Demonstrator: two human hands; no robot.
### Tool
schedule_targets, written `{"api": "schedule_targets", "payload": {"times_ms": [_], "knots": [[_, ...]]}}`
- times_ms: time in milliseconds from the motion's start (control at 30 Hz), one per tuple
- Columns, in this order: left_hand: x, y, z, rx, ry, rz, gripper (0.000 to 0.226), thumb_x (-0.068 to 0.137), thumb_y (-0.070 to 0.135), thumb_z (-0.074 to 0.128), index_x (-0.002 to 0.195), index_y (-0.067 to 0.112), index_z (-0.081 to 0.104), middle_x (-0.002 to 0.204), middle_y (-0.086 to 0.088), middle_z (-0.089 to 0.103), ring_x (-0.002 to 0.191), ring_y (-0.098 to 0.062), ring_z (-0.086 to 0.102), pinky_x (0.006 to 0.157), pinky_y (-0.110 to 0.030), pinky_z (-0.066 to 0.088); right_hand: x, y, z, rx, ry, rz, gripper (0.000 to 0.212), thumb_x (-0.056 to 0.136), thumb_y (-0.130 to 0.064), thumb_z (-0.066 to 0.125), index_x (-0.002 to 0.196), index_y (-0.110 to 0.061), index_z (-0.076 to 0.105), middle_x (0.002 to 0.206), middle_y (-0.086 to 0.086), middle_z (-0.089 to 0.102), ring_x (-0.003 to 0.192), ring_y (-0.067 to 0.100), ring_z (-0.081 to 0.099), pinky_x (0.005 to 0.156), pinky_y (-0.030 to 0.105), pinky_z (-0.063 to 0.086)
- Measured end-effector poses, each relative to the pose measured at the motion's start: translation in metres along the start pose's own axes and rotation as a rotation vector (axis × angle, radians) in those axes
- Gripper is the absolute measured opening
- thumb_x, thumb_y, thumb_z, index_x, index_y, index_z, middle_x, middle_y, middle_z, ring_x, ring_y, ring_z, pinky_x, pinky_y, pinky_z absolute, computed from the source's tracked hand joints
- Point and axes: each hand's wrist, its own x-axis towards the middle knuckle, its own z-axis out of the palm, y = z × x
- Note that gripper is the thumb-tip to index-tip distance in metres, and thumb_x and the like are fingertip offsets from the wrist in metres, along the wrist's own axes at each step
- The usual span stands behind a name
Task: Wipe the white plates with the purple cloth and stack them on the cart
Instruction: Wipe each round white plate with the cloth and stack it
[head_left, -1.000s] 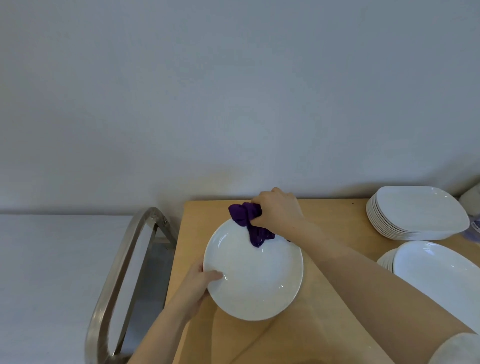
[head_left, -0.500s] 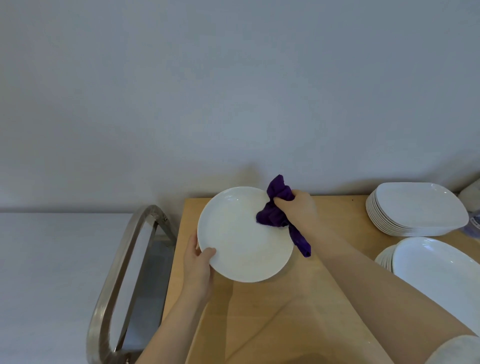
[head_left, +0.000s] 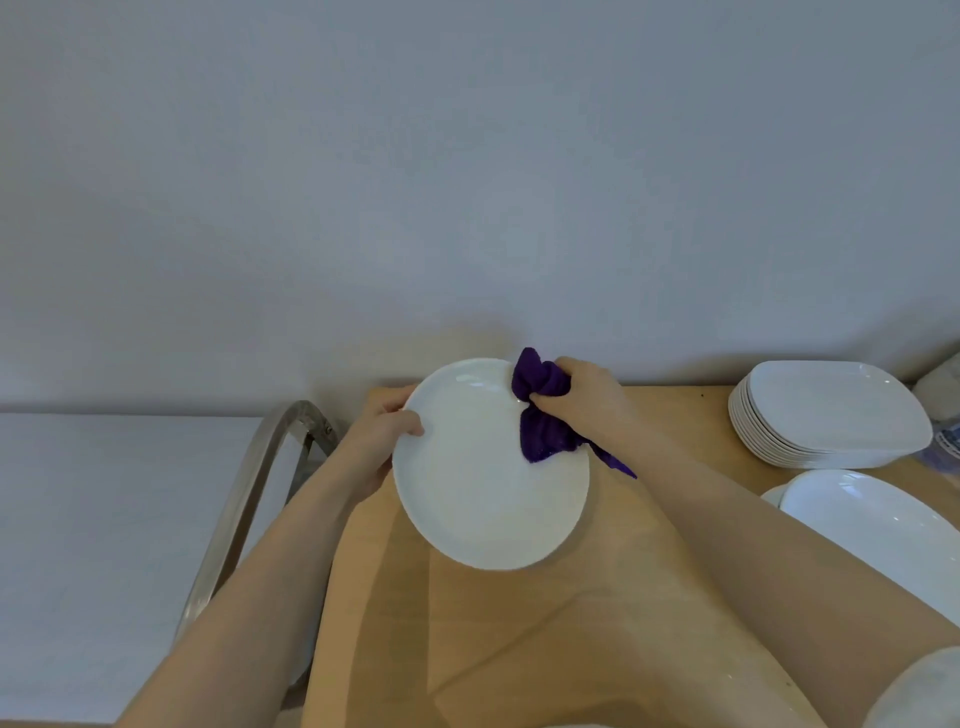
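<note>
A round white plate (head_left: 483, 488) is held tilted above the wooden table (head_left: 597, 623). My left hand (head_left: 379, 441) grips its left rim, thumb on the face and fingers behind. My right hand (head_left: 587, 405) grips the bunched purple cloth (head_left: 543, 415) and presses it against the plate's upper right part. A tail of the cloth hangs past the plate's right edge.
A stack of several squarish white plates (head_left: 831, 415) sits at the table's back right. Large oval white plates (head_left: 883, 530) lie at the right edge. The metal cart handle (head_left: 249, 483) curves just left of the table. A grey wall rises behind.
The plate has been lifted off the table and turned to face me. My left hand has shifted from the lower left rim up to the left rim. The cloth now rubs the upper right part.
</note>
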Motion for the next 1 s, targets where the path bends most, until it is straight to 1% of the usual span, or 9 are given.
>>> {"api": "schedule_targets", "payload": {"times_ms": [133,233,300,400,600,700,833,900,1000], "knots": [[0.004,-0.007,0.012,0.026,0.005,-0.124,0.046,0.073,0.001,0.052,0.114,0.015,0.067,0.105,-0.013,0.069,0.091,-0.032,0.065,0.076,-0.041,0.054,0.002,-0.018,0.001,-0.209,-0.024,-0.026,0.015,0.079,-0.037,0.061,0.075,-0.024,0.055,0.074,-0.004,0.063,0.07,0.016,0.061,0.059,0.03,0.047],[0.0,-0.023,0.015,-0.057,0.05,-0.147,0.039,0.081,0.009,0.058,0.119,0.012,0.063,0.108,-0.015,0.069,0.094,-0.034,0.066,0.081,-0.045,0.054,0.001,-0.015,0.001,-0.132,-0.03,-0.001,0.015,0.077,-0.035,0.061,0.075,-0.021,0.057,0.074,-0.001,0.066,0.07,0.019,0.063,0.062,0.032,0.05],[-0.008,-0.037,0.014,-0.131,0.067,-0.169,0.051,0.071,0.023,0.067,0.121,0.013,0.06,0.11,-0.014,0.069,0.098,-0.035,0.066,0.078,-0.045,0.058,-0.001,-0.013,0.002,-0.113,-0.013,-0.003,0.015,0.076,-0.034,0.061,0.07,-0.022,0.055,0.073,0.0,0.065,0.067,0.019,0.061,0.06,0.032,0.048],[-0.02,-0.058,0.014,-0.189,0.075,-0.195,0.063,0.065,0.024,0.071,0.125,0.013,0.056,0.118,-0.015,0.065,0.105,-0.035,0.063,0.078,-0.044,0.058,-0.002,-0.009,0.004,-0.108,0.018,0.018,0.015,0.076,-0.035,0.061,0.069,-0.022,0.055,0.074,0.0,0.065,0.068,0.019,0.062,0.059,0.033,0.049],[-0.032,-0.074,0.017,-0.244,0.078,-0.122,0.038,0.084,0.024,0.067,0.12,0.016,0.059,0.115,-0.009,0.068,0.105,-0.031,0.066,0.082,-0.047,0.058,-0.005,-0.006,0.013,-0.115,0.116,0.071,0.015,0.083,-0.037,0.058,0.081,-0.022,0.059,0.08,-0.003,0.063,0.082,0.02,0.061,0.06,0.032,0.048],[-0.035,-0.071,0.024,-0.267,0.091,-0.095,0.026,0.097,0.024,0.054,0.12,0.017,0.06,0.111,-0.005,0.071,0.104,-0.028,0.068,0.086,-0.048,0.056,-0.007,-0.009,0.024,-0.322,0.292,-0.045,0.017,0.088,-0.034,0.057,0.091,-0.017,0.057,0.092,-0.004,0.058,0.098,0.022,0.046,0.061,0.031,0.04],[-0.036,-0.073,0.031,-0.314,0.113,-0.1,0.034,0.097,0.032,0.05,0.126,0.015,0.057,0.118,-0.008,0.069,0.111,-0.031,0.064,0.097,-0.056,0.049,-0.007,-0.013,0.033,-0.323,0.476,-0.3,0.017,0.082,-0.025,0.071,0.094,-0.016,0.065,0.098,-0.003,0.063,0.093,0.029,0.051,0.066,0.037,0.043],[-0.036,-0.076,0.034,-0.348,0.131,-0.106,0.041,0.096,0.036,0.051,0.129,0.012,0.056,0.122,-0.009,0.067,0.113,-0.032,0.063,0.1,-0.057,0.046,-0.012,-0.016,0.034,-0.335,0.462,-0.427,0.022,0.079,-0.024,0.074,0.098,-0.017,0.066,0.102,-0.004,0.064,0.094,0.03,0.054,0.073,0.04,0.046],[-0.037,-0.075,0.038,-0.38,0.141,-0.086,0.045,0.096,0.039,0.049,0.131,0.01,0.055,0.123,-0.012,0.066,0.115,-0.033,0.062,0.102,-0.056,0.044,-0.027,-0.021,0.036,-0.382,0.27,-0.462,0.035,0.082,-0.035,0.069,0.115,-0.024,0.064,0.12,-0.008,0.061,0.113,0.026,0.048,0.093,0.04,0.036]]}}
